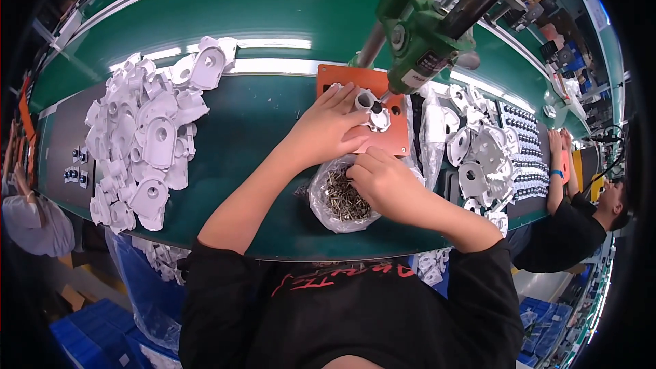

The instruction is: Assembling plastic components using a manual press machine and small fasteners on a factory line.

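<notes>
My left hand [329, 125] is closed around a white plastic housing [378, 120] with a round tube end, holding it against an orange fixture plate [386, 143]. Over the plastic, a small black piece shows beside the tube. Close in front of the plate, my right hand [384, 183] is bent over a clear plastic bag [318, 208] of small metal pins or screws [347, 199]. Its fingers are pinched together at the edge of the pile; whatever they grip is hidden. The green head of a bench press [425, 48] stands directly above the plate.
White housings are heaped at the left [147, 130] and right [485, 157]. Rows of small black-and-white parts [526, 154] lie beyond the right heap, with a few more [75, 174] at far left. A co-worker [574, 225] sits at right; another person [37, 215] is at left.
</notes>
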Available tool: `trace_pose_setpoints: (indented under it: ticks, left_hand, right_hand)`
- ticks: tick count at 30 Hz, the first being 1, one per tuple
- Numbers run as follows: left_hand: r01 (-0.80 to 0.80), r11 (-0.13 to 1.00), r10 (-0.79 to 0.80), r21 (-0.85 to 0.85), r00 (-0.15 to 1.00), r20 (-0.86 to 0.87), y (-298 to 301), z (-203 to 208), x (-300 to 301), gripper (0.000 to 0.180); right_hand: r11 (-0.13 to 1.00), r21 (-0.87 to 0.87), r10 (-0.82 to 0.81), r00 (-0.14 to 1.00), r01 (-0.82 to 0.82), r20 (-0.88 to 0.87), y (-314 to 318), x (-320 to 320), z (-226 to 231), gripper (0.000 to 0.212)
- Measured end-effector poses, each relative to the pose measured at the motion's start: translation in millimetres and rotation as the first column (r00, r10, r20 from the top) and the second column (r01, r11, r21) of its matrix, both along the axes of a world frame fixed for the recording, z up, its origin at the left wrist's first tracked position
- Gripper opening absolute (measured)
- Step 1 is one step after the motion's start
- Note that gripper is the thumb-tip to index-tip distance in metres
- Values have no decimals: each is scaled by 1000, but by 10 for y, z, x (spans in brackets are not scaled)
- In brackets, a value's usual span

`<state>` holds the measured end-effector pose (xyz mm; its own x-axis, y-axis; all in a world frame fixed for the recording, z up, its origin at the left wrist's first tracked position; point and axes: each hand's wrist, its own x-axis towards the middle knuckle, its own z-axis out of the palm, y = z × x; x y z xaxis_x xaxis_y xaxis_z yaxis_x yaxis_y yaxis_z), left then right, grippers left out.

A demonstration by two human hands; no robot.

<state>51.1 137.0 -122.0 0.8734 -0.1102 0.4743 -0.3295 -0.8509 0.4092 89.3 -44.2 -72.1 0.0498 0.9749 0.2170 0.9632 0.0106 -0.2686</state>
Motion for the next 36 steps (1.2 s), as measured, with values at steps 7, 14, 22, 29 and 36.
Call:
trace_pose_setpoints:
  ticks: [7, 14, 22, 29, 36]
  left_hand:
    - [-6, 1000, 5, -15, 998, -56, 3, 13, -8, 36]
    - [-8, 1000, 6, -24, 996, -87, -6, 17, 3, 36]
    - [-8, 1000, 7, -13, 997, -73, -2, 24, -10, 35]
    - [-9, 999, 8, -35, 999, -31, -11, 19, -4, 34]
    - [-8, 1000, 7, -31, 999, -31, -2, 15, -17, 35]
  right_hand:
    - [999, 39, 1, 978, 7, -207, -3, 51, 9, 11]
    - [992, 18, -95, 828, 126, -553, -12, 67, 154, 7]
    - [950, -182, -291, 506, 255, -812, -113, 362, 207, 6]
    - [880, -236, -391, 345, 413, -853, -119, 691, 111, 3]
    - [929, 63, -284, 814, 364, -506, 44, 974, -97, 17]
